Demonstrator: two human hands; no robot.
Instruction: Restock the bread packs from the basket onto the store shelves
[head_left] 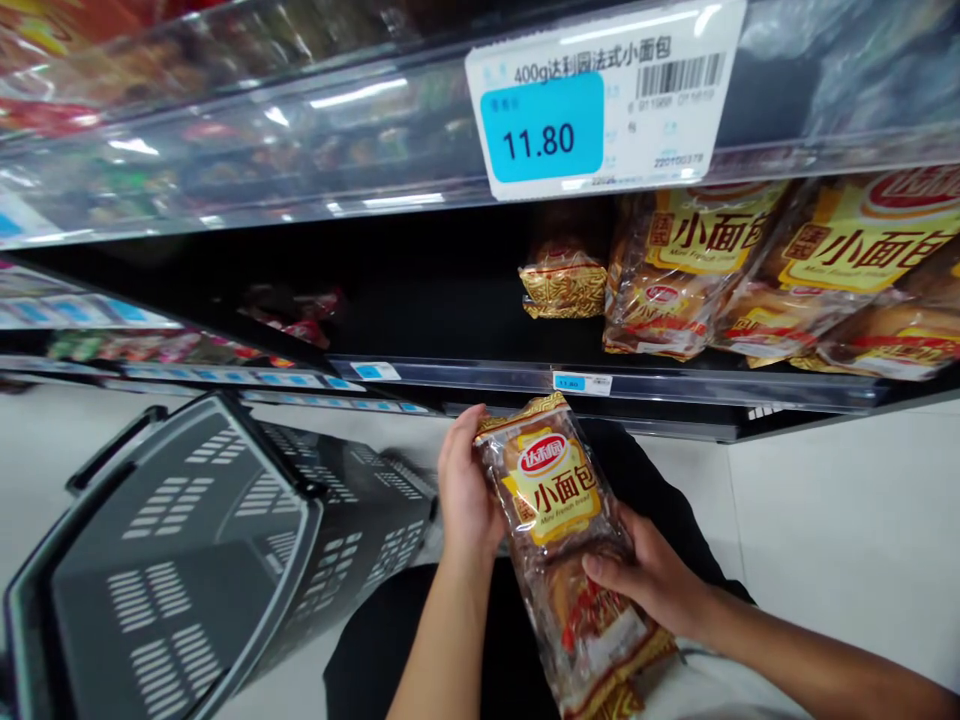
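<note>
I hold a clear bag of small bread rolls with a yellow and red label in both hands, in front of the lower shelf. My left hand grips its left edge near the top. My right hand wraps the right side lower down, thumb on the front. The bag is tilted, its gold sealed end pointing up towards the shelf.
More bags of the same bread lie on the dark shelf at the right. A price tag reading 11.80 hangs on the shelf above. A black shopping basket sits at my lower left. White floor lies at the right.
</note>
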